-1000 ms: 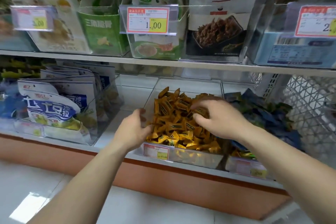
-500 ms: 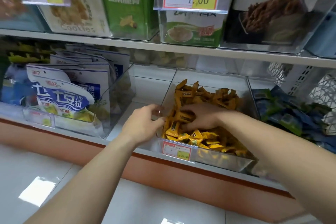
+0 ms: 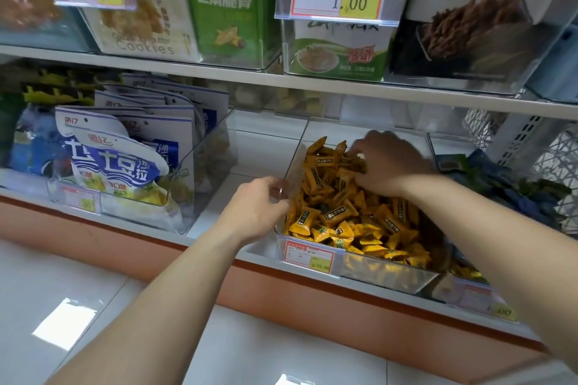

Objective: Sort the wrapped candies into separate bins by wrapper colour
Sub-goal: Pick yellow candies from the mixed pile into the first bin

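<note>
A clear plastic bin (image 3: pixel 384 275) on the lower shelf holds a heap of yellow-wrapped candies (image 3: pixel 341 212). My left hand (image 3: pixel 256 206) grips the bin's left wall near its front, thumb and fingers pinching the clear edge. My right hand (image 3: pixel 387 162) lies palm down on the back of the heap, fingers curled into the yellow candies; whether it holds one is hidden. To the right, a second bin holds blue and green wrapped candies (image 3: pixel 500 181), partly covered by my right forearm.
A clear bin of blue-and-white snack bags (image 3: pixel 125 162) stands at the left on the same shelf, with a bare white gap (image 3: pixel 250 147) between it and the candy bin. An upper shelf (image 3: pixel 281 81) of boxed snacks and price tags overhangs. White floor tiles lie below.
My right hand has moved from the front-left of the yellow heap to its back. My left hand has closed onto the bin's left wall. The camera has moved closer.
</note>
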A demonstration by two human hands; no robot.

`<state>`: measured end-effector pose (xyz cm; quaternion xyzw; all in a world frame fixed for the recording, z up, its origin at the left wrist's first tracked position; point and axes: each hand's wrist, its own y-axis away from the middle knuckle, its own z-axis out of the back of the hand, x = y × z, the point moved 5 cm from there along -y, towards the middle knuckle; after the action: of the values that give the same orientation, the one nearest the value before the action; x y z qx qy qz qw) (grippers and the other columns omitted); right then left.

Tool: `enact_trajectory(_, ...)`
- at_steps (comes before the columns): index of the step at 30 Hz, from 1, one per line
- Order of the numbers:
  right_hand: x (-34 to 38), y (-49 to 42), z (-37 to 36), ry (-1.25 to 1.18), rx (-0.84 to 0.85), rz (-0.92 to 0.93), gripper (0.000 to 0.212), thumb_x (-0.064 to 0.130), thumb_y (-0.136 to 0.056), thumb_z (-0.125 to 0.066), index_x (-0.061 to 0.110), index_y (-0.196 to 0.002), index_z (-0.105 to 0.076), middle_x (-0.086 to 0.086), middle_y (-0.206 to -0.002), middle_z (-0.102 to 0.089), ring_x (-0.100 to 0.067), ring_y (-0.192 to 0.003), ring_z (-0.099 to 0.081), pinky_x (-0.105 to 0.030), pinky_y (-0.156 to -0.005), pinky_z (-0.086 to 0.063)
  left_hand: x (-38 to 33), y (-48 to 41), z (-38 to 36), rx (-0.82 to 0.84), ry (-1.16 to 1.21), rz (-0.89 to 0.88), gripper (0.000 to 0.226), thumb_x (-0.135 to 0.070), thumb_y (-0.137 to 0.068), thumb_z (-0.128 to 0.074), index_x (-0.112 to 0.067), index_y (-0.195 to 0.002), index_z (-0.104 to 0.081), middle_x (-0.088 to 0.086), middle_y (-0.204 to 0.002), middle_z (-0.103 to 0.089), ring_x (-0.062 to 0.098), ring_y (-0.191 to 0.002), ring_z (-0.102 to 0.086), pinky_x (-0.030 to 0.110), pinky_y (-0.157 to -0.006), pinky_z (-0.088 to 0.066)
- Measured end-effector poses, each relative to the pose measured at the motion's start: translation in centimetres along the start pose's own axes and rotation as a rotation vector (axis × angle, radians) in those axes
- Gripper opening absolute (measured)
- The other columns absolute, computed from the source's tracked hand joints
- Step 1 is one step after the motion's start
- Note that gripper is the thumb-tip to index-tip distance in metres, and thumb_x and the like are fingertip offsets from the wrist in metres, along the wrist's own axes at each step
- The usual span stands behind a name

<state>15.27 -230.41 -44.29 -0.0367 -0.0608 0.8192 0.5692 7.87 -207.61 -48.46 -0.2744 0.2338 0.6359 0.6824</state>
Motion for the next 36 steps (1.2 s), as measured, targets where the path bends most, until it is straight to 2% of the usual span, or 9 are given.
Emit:
enact_trajectory(3,5.0,0.1,-1.8,-0.295,0.193,0.17,0.015,0.037,-0.09,-0.06,0.037,-0.103,-0.066,0.014,-0.107,-0.063,-0.013,-0.101,-0.06,-0.035,-0.079,-0.048,-0.1,0.0,0.0,0.007,0.009,-0.007,0.034,-0.027,-0.091,-0.064,-0.024,-0.125,-0.064,-0.012,-0.108,-0.065,0.011,-0.096,-0.062,0.02,-0.081,-0.044)
enact_trajectory(6,6.4,0.1,-5.7,-0.182,0.558,0.121,0.03,0.035,-0.094,-0.054,0.021,-0.116,-0.069,-0.002,-0.114,-0.069,-0.022,-0.102,-0.064,-0.042,-0.088,-0.056,-0.1,0.2,-0.1,0.021,0.01,-0.009,0.038,-0.026,-0.093,-0.062,-0.022,-0.13,-0.061,-0.008,-0.117,-0.066,0.013,-0.101,-0.062,0.024,-0.085,-0.049)
enact_trajectory(8,5.8,-0.1,-6.9,-0.15,0.64,0.053,0.035,0.039,-0.093,-0.056,0.017,-0.116,-0.068,-0.008,-0.111,-0.07,-0.021,-0.095,-0.065,-0.036,-0.082,-0.055,0.0,0.3,-0.1,0.033,0.009,-0.018,0.04,-0.028,-0.094,-0.061,-0.023,-0.133,-0.06,-0.007,-0.12,-0.066,0.015,-0.101,-0.063,0.026,-0.086,-0.049)
enact_trajectory(11,5.2,-0.6,-7.8,-0.178,0.636,0.05,0.039,0.039,-0.088,-0.064,0.021,-0.123,-0.063,-0.003,-0.117,-0.068,-0.018,-0.097,-0.063,-0.033,-0.083,-0.055,0.1,0.2,-0.1,0.041,0.028,-0.024,0.038,-0.029,-0.096,-0.06,-0.025,-0.134,-0.059,-0.01,-0.117,-0.067,0.013,-0.096,-0.064,0.023,-0.081,-0.045)
enact_trajectory(14,4.7,-0.6,-7.8,-0.278,0.58,0.046,0.067,0.034,-0.079,-0.076,0.03,-0.14,-0.046,0.008,-0.129,-0.053,-0.017,-0.112,-0.055,-0.036,-0.093,-0.052,0.3,0.2,-0.2,0.046,0.043,-0.017,0.038,-0.029,-0.096,-0.059,-0.026,-0.133,-0.059,-0.01,-0.117,-0.067,0.012,-0.096,-0.063,0.02,-0.079,-0.043)
enact_trajectory(19,3.7,-1.2,-8.3,-0.25,0.598,-0.005,0.061,0.037,-0.078,-0.077,0.018,-0.13,-0.051,0.005,-0.108,-0.06,-0.01,-0.087,-0.056,-0.025,-0.065,-0.047,0.3,0.2,-0.3,0.046,0.067,-0.015,0.037,-0.026,-0.095,-0.059,-0.026,-0.132,-0.059,-0.012,-0.116,-0.066,0.011,-0.097,-0.061,0.016,-0.075,-0.04)
enact_trajectory(24,4.1,-1.0,-9.5,-0.28,0.633,0.009,0.077,0.037,-0.083,-0.07,0.024,-0.151,-0.036,-0.002,-0.146,-0.048,-0.021,-0.126,-0.05,-0.033,-0.1,-0.046,0.4,0.3,-0.3,0.061,0.083,-0.019,0.037,-0.025,-0.095,-0.058,-0.026,-0.132,-0.059,-0.015,-0.111,-0.062,0.01,-0.098,-0.058,0.014,-0.073,-0.039)
enact_trajectory(29,3.9,-1.0,-9.4,-0.347,0.622,-0.028,0.077,0.036,-0.08,-0.072,0.026,-0.149,-0.039,0.002,-0.142,-0.052,-0.019,-0.121,-0.052,-0.033,-0.099,-0.047,0.2,0.3,-0.4,0.066,0.097,-0.011,0.036,-0.025,-0.095,-0.058,-0.027,-0.131,-0.059,-0.013,-0.112,-0.063,0.009,-0.095,-0.059,0.008,-0.068,-0.038)
enact_trajectory(36,3.8,-1.2,-7.9,-0.303,0.605,0.042,0.025,0.039,-0.086,-0.071,0.027,-0.108,-0.067,0.009,-0.104,-0.063,-0.01,-0.093,-0.058,-0.029,-0.077,-0.05,0.2,0.3,-0.2,0.065,0.115,-0.008,0.033,-0.03,-0.093,-0.063,-0.028,-0.126,-0.061,-0.019,-0.103,-0.061,0.001,-0.087,-0.059,0.008,-0.066,-0.039)
